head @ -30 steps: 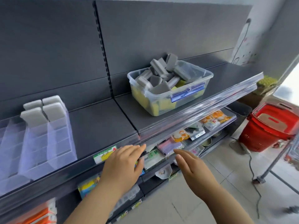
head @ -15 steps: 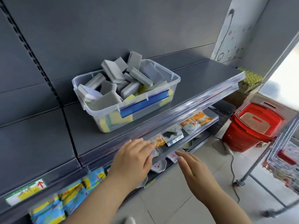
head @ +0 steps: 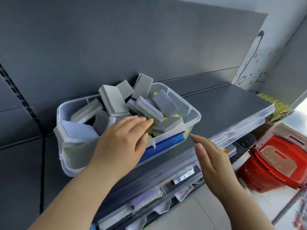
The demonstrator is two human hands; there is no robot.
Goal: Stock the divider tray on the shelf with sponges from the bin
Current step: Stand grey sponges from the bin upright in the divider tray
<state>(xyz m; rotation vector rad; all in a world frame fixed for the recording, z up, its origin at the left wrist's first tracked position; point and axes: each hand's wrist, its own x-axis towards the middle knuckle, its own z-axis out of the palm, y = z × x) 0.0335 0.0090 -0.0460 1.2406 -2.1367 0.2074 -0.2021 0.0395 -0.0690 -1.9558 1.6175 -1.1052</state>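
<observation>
My left hand reaches over the front rim of the clear plastic bin, which sits on the dark shelf in the middle of the frame. My left fingers are stretched out and released, grasping nothing. Their tips lie right at the grey sponges heaped in the bin, but I cannot tell whether they touch one. Several sponges poke above the rim at odd angles, and yellow ones show underneath. A blue label strip runs along the bin's front wall, just beside my left thumb.

My right hand hovers right of centre, near the bin's front right corner but apart from it, over the shelf's clear front rail. Its fingers are straight and together, holding nothing.

A red basket stands on the floor at the lower right. Blurred packets sit on the lower shelf beneath my hands.
</observation>
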